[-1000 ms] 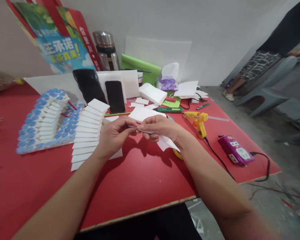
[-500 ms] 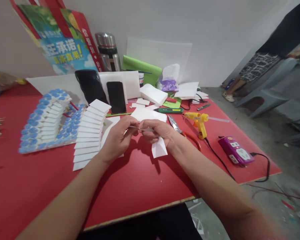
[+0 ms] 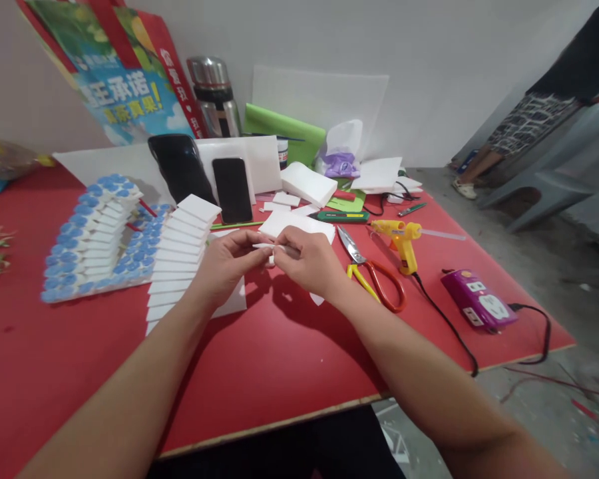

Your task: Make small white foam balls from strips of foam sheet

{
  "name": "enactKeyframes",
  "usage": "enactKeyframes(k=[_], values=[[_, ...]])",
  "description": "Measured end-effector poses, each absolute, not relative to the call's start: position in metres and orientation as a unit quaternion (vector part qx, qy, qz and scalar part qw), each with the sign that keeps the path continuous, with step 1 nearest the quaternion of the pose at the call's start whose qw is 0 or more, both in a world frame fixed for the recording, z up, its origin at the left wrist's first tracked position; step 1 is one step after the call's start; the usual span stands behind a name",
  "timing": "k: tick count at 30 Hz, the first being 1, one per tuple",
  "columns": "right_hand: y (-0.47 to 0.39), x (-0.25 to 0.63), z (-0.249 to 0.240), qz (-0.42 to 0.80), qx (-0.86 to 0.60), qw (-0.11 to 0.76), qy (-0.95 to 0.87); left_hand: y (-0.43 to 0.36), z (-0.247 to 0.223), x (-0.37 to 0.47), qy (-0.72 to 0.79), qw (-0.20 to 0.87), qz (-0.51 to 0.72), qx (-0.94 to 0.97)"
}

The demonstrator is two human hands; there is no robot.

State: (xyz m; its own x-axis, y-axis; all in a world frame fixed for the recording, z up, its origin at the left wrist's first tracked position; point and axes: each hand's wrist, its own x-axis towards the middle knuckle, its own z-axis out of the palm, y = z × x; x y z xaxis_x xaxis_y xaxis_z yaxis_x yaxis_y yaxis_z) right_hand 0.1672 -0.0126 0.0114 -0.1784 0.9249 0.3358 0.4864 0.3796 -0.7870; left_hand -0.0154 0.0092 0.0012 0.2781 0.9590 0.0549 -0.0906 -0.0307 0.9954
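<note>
Both hands meet above the red tabletop (image 3: pixel 279 359), just in front of the phone (image 3: pixel 232 189). The left hand (image 3: pixel 224 266) and the right hand (image 3: pixel 309 263) each have the grip pinching one end of a small white strip (image 3: pixel 269 247), held clear of the tabletop. Scissors (image 3: pixel 374 273) lie just right of the right hand. A glue gun (image 3: pixel 402 239) lies beyond the scissors.
</note>
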Motion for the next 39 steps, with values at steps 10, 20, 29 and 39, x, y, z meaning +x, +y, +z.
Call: enactKeyframes(k=[10,20,29,39], values=[[-0.011,0.17,0.016,0.37,-0.524,0.411,-0.648,0.006,0.002,-0.013,0.395,0.323,0.452,0.732],[-0.004,0.185,0.026,0.734,-0.415,0.364,-0.397,-0.001,0.0,-0.007,0.323,0.099,0.452,0.825],[-0.008,0.174,0.016,0.533,-0.468,0.453,-0.54,-0.003,0.005,-0.001,0.399,0.504,0.454,0.617],[-0.014,0.176,0.004,0.269,-0.472,0.422,-0.726,0.004,0.003,-0.004,0.407,0.667,0.43,0.452]])
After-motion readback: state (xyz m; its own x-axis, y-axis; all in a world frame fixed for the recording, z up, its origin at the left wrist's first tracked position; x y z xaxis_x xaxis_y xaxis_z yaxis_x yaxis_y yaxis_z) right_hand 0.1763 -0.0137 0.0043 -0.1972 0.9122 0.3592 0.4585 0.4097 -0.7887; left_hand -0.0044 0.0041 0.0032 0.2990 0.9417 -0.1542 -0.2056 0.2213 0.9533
